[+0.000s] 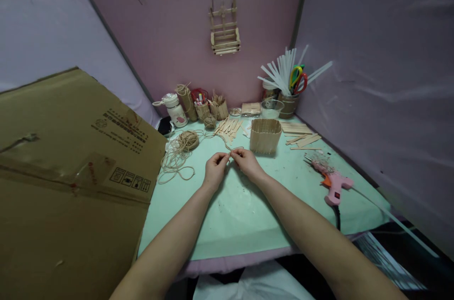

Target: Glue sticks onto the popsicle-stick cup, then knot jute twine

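Note:
My left hand (214,169) and my right hand (246,163) meet over the middle of the table, fingertips pinched close together on a strand of twine (225,141). The strand runs back from my fingers toward the left, and a short loop of it shows above my right hand. A ball of twine (188,140) lies to the left, with loose coils (176,167) spread in front of it. Just beyond my right hand stands a box made of wooden craft sticks (265,136), upright and apart from my fingers.
A pink glue gun (333,182) lies at the right, its cord hanging over the edge. Craft sticks (305,140) lie behind it. A large cardboard box (71,186) borders the left side. At the back stand a white bottle (176,112) and a pot (288,105) with scissors and glue sticks.

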Available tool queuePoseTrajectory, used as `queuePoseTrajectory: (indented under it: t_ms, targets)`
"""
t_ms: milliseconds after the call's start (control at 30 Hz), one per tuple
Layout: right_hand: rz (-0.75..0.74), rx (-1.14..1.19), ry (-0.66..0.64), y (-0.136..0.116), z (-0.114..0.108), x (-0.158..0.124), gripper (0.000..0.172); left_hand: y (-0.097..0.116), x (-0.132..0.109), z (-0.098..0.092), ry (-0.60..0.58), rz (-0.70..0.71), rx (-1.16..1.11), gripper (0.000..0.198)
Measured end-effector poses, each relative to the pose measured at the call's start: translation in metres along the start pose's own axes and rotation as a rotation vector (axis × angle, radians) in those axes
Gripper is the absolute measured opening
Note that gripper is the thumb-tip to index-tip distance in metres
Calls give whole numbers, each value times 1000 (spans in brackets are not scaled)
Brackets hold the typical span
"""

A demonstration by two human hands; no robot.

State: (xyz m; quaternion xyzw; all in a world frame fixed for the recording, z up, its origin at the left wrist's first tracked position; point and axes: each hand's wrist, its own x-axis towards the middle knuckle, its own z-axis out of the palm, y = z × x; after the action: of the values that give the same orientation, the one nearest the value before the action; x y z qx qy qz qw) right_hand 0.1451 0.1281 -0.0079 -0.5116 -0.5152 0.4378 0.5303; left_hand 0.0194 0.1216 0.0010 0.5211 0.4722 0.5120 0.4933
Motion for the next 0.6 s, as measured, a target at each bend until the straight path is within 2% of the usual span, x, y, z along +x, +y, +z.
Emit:
queuePoseTrajectory:
  t_ms: [200,433,600]
  targets:
    - [-33,-50,54,-1,0,1,19,-3,2,0,-7,-26,-61,34]
    - [-94,-176,73,-6,-2,1,18,-5,5,1,11,-41,-102,33]
    - [-102,-177,76,-6,-2,1,17,-4,5,1,4,-75,-134,34]
